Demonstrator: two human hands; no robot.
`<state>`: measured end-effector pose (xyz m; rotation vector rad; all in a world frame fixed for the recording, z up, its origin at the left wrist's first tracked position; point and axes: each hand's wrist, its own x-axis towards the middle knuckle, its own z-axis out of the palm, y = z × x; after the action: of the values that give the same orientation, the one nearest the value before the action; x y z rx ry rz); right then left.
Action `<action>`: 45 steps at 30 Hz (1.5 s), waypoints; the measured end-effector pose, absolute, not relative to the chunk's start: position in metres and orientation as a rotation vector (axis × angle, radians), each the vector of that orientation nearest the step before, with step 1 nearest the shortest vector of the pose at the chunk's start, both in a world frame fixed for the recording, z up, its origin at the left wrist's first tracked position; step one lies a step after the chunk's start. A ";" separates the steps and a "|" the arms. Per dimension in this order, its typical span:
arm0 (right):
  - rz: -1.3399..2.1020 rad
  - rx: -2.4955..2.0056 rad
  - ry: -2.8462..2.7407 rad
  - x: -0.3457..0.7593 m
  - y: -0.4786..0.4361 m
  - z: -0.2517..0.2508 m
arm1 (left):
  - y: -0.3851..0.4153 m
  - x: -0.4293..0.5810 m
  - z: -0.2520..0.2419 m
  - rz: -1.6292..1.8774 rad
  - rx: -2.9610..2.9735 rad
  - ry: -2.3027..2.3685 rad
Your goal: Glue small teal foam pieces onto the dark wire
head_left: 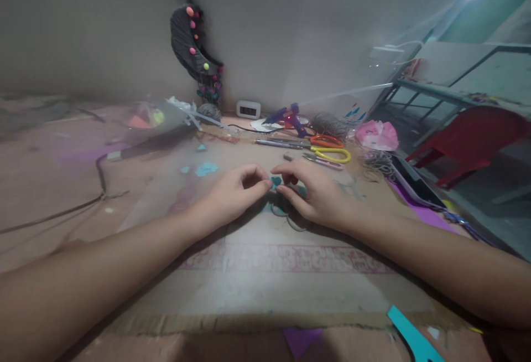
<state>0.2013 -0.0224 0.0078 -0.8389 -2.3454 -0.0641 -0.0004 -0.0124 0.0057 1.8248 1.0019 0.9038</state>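
A small teal heart-shaped piece [276, 182] is held above the middle of the pale work sheet [257, 290]. My left hand [243, 187] pinches its left side between thumb and fingers. On the right side, the thumb and index fingertips of my right hand [309, 190] are curled close around the piece, and the thumb seems to touch it. Grey yarn loops [296, 222] lie just beneath my right hand, beside more teal material that the fingers partly hide. Light blue scraps [206, 169] rest on the sheet beyond my left hand.
Behind the hands lie orange-handled scissors [327, 141], yellow-handled scissors [334, 155], a purple glue gun [289, 118] and a small clock [248, 109]. A phone [417, 182] sits at right. A dark crescent ornament [186, 44] hangs on the wall. Teal foam [415, 337] lies at front right.
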 end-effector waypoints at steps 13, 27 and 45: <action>0.218 -0.987 -2.245 0.202 -0.023 0.013 | -0.012 -0.002 0.004 0.870 1.869 1.001; 0.366 -1.102 -2.108 0.197 -0.021 0.016 | -0.016 -0.002 0.008 0.803 1.967 0.998; 0.376 -1.121 -2.123 0.205 -0.019 0.015 | -0.016 0.000 0.009 0.817 1.918 1.084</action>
<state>0.2052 -0.0193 0.0149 -1.1210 -2.1233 0.3763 -0.0004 -0.0164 0.0094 1.9185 1.0838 0.8173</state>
